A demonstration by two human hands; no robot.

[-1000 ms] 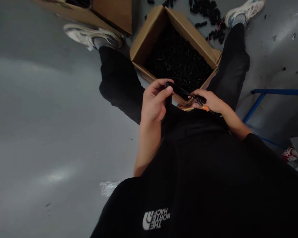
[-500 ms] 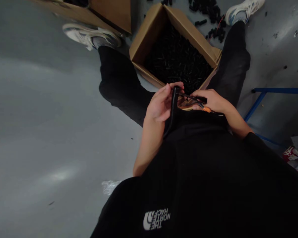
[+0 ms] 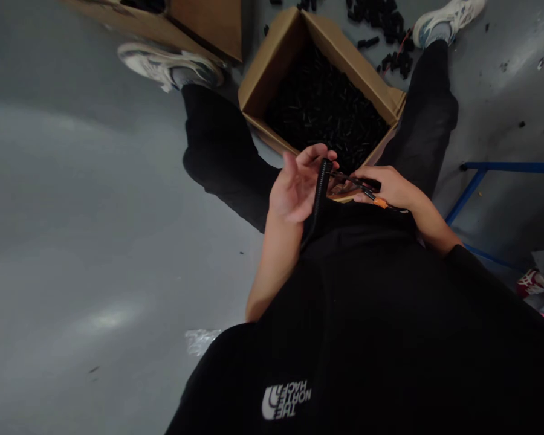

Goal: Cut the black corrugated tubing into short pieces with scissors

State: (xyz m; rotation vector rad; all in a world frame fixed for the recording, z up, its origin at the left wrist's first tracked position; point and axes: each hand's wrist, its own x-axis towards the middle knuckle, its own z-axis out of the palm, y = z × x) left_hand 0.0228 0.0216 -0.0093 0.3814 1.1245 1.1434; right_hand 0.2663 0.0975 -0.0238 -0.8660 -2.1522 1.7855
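Left hand: My left hand (image 3: 292,190) is open, with the palm facing me. My thumb sticks up, and my other fingers are a bit bent.
Black tube: The ribbed tube (image 3: 321,187) lies across the front of my left fingers. Its lower end goes down by my dark clothes.
Right hand: My right hand (image 3: 390,186) is closed around a thin dark tool (image 3: 367,192) with an orange part (image 3: 379,203).
Tool tip: It points at the upper part of the ribbed tube. I can't tell if they touch.
Big box: A brown box (image 3: 353,57) sits on the floor between my legs, just past my hands. Lots of little black bits (image 3: 326,112) are in it.
Other box: Another brown box (image 3: 206,27) is by my left shoe (image 3: 167,65).
Floor: Loose black pieces (image 3: 383,24) lie near my right shoe (image 3: 448,21).
Right side: A blue bar (image 3: 512,166) stands past my right arm.
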